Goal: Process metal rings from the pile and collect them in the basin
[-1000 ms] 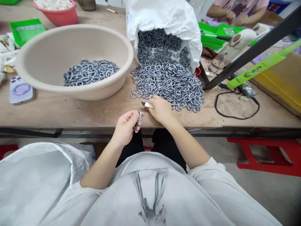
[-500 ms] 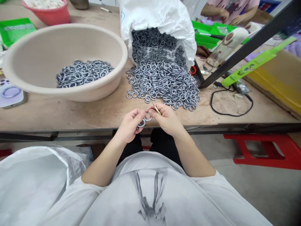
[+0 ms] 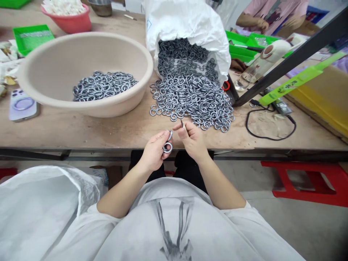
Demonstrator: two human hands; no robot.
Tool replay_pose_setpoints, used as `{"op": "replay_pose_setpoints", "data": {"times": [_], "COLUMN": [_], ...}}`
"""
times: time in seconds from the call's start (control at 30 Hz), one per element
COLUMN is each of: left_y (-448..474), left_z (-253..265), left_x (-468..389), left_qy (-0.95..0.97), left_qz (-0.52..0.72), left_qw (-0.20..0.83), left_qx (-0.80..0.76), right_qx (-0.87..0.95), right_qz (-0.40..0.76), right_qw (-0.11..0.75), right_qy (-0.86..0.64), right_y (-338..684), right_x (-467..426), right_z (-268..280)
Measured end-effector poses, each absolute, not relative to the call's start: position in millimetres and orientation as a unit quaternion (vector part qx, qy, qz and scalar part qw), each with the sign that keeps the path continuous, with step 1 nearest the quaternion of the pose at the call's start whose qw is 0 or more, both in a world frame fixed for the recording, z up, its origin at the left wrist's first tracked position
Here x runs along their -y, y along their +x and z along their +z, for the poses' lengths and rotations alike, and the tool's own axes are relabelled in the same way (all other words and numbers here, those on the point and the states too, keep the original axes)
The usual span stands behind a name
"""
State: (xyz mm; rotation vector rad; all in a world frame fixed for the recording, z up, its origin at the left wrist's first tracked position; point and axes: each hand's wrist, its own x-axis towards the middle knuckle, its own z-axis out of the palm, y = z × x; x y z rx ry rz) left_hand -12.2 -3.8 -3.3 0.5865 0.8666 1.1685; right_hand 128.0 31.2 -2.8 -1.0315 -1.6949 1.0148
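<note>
My left hand (image 3: 154,151) pinches grey rings (image 3: 168,151) above the table's front edge. One sticks up between thumb and forefinger, with another below it by the curled fingers. Close beside it on the right, my right hand (image 3: 193,142) is closed around a small thin pointed tool (image 3: 182,123). Its dark tip points up past the thumb, and the fingers cover the rest. Beyond my hands a heap of the same rings (image 3: 190,99) spills from a white sack (image 3: 187,21) lying on its side. A beige basin (image 3: 49,69) at left contains more rings.
At left lies a phone (image 3: 24,107); behind the basin are a green tray (image 3: 32,47) and a red bowl (image 3: 67,23). A slanted dark bar (image 3: 272,70), bottle (image 3: 248,72) and black cable (image 3: 247,125) occupy the right. Across the table a person's hands (image 3: 262,25) show.
My hands have drawn slightly apart, and the ring that was between them now stays with the left hand. The tool in my right hand has turned more upright. The view has shifted a little left.
</note>
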Motion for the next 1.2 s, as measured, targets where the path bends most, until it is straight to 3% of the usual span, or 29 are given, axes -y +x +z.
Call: {"op": "replay_pose_setpoints", "data": {"times": [0.23,0.43,0.6,0.9,0.97,1.03,1.2], "left_y": [-12.2,-13.4,-14.9,-32.4,-36.9,-39.4,-30.9], "left_z": [-4.1,-2.3,-0.5,-1.1,0.5,2.0,0.6], "left_x": [3.5,6.8,17.3,7.3,5.9,5.1,4.1], "left_qy": [0.235,0.246,0.304,0.223,0.204,0.173,0.124], "left_qz": [0.535,0.53,0.471,0.535,0.54,0.541,0.54], "left_qw": [0.711,0.703,0.738,0.731,0.736,0.747,0.759], "left_qx": [-0.392,-0.406,-0.375,-0.361,-0.355,-0.345,-0.344], "right_qx": [0.833,0.842,0.753,0.813,0.808,0.795,0.712], "right_qz": [0.238,0.236,0.228,0.05,0.061,0.097,0.343], "right_qw": [0.341,0.315,0.327,0.089,0.114,0.193,0.422], "right_qy": [-0.364,-0.369,-0.523,-0.573,-0.574,-0.566,-0.445], "right_y": [132.2,131.3,144.6,116.5,118.3,124.0,131.6], "right_x": [-16.5,-19.8,-51.2,-99.8,-102.9,-99.7,-60.0], "right_z": [3.9,2.5,-3.1,2.4,0.7,-1.6,-6.8]}}
